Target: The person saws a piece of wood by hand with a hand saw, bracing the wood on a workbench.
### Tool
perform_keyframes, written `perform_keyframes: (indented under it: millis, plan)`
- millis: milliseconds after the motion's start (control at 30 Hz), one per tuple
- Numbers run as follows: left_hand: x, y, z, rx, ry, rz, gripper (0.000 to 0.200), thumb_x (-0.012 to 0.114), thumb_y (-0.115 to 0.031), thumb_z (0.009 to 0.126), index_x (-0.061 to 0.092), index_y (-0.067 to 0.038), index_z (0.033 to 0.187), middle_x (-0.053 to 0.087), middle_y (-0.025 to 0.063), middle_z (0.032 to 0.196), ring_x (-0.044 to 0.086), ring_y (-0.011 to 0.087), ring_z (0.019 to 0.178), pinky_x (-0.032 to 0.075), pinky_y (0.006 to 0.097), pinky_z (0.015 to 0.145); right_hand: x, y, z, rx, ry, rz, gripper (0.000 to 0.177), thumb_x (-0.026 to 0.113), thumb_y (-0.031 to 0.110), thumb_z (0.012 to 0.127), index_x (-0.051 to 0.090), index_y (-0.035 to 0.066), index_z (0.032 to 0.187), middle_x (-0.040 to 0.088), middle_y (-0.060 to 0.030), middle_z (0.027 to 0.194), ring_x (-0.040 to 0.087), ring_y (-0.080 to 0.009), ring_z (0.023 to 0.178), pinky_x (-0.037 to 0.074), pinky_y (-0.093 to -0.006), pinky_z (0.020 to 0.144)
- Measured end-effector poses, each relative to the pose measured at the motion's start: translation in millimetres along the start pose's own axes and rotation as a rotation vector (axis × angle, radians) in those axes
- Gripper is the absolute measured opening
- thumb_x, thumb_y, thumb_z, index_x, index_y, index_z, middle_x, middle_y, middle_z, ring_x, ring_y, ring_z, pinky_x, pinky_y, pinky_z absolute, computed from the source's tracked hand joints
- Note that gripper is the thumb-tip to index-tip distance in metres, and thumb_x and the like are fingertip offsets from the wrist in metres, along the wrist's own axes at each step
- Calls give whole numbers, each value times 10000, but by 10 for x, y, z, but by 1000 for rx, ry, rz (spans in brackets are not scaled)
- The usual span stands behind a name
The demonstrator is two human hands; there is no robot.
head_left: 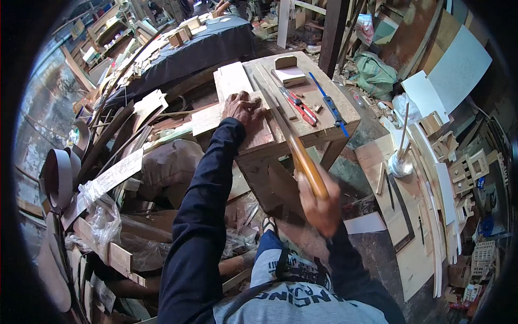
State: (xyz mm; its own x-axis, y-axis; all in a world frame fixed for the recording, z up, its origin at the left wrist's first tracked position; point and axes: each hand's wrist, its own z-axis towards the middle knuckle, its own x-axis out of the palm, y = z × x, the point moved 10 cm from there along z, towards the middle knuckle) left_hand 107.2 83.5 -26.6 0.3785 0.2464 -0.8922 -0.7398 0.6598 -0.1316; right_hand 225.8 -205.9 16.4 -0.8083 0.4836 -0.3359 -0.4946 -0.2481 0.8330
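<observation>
My right hand (pixel 319 202), slightly blurred, is closed around the wooden handle (pixel 307 164) of a handsaw. Its narrow blade (pixel 280 121) runs away from me over the small wooden table (pixel 337 110), along the right side of a thin board. With bent fingers, my left hand (pixel 244 109) holds a pale wooden board (pixel 208 119) down at the table's left edge. Another pale board (pixel 233 78) lies just beyond that hand. Right of the blade are red-handled pliers (pixel 306 112) and a blue-and-black tool on a blue strip (pixel 332 109).
A small wooden block piece (pixel 290 75) stands at the table's back. Scrap wood and plastic (pixel 102 210) crowd my left side. On the floor to my right lie plywood sheets (pixel 396 194). A dark-covered bench (pixel 194 51) bears wooden pieces; another person's hand (pixel 222 7) shows behind it.
</observation>
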Motion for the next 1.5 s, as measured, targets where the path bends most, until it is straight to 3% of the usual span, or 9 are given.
perform_keyframes:
  millis: [100, 300, 567, 667, 767, 1000, 1067, 1300, 1500]
  plan:
    - [30, 51, 6, -33, 44, 4, 398, 601, -534, 907, 764, -251, 1135, 609, 102, 1229, 502, 339, 1186, 379, 402, 1068, -209, 39, -388, 151, 30, 52, 411, 598, 109, 939, 537, -84, 1297, 648, -298, 1145, 663, -418, 1081, 540, -401, 899]
    - [17, -2, -10, 48, -2, -25, 442, 572, -527, 927, 741, -210, 1185, 626, 197, 1171, 519, 358, 1169, 361, 431, 1078, 386, -225, 560, 9, -24, 78, 360, 630, 175, 942, 578, -74, 1197, 658, -275, 910, 678, -412, 835, 530, -422, 707]
    - [29, 22, 11, 17, 38, -21, 411, 590, -503, 918, 740, -218, 1173, 600, 150, 1233, 521, 352, 1153, 387, 436, 1061, -183, -10, -366, 197, 20, 87, 377, 599, 114, 959, 550, -90, 1272, 639, -285, 1158, 678, -361, 1042, 535, -392, 862]
    - [28, 36, 18, 8, 54, -29, 409, 599, -485, 915, 732, -208, 1185, 597, 156, 1238, 517, 363, 1155, 395, 443, 1054, -94, 95, -113, 66, 26, -26, 381, 611, 106, 941, 552, -100, 1256, 634, -298, 1147, 675, -400, 992, 543, -400, 830]
    - [-79, -76, -14, -15, 84, -39, 396, 629, -438, 904, 728, -185, 1193, 588, 165, 1278, 504, 380, 1183, 392, 452, 1064, 353, -172, 537, -17, -34, 62, 269, 619, 159, 936, 596, -35, 1120, 643, -263, 849, 656, -442, 771, 517, -443, 649]
    - [-17, -28, 4, -20, 79, -27, 411, 632, -451, 906, 740, -162, 1178, 582, 164, 1290, 497, 371, 1202, 393, 440, 1070, -171, 302, -118, -47, -25, 17, 373, 624, 125, 938, 563, -50, 1263, 662, -276, 949, 681, -433, 814, 534, -430, 670]
    - [1, 6, 5, -7, 25, -23, 375, 613, -484, 909, 760, -226, 1138, 611, 126, 1219, 524, 332, 1160, 386, 412, 1061, -301, 314, -258, 91, -7, 35, 353, 617, 131, 942, 572, -44, 1245, 660, -273, 933, 680, -433, 819, 534, -437, 678]
    - [-39, -20, -15, 6, 25, 2, 447, 606, -507, 908, 734, -190, 1197, 602, 158, 1257, 506, 353, 1195, 379, 428, 1075, 405, -96, 695, 51, 32, 71, 300, 605, 133, 934, 589, -40, 1179, 636, -270, 856, 670, -440, 820, 522, -450, 677]
    - [-46, -42, -4, -53, 135, -88, 434, 634, -486, 898, 741, -184, 1191, 549, 195, 1386, 480, 392, 1255, 370, 447, 1112, -322, 289, -208, 163, 23, 33, 356, 607, 159, 949, 577, -56, 1231, 661, -281, 948, 690, -415, 856, 541, -427, 727]
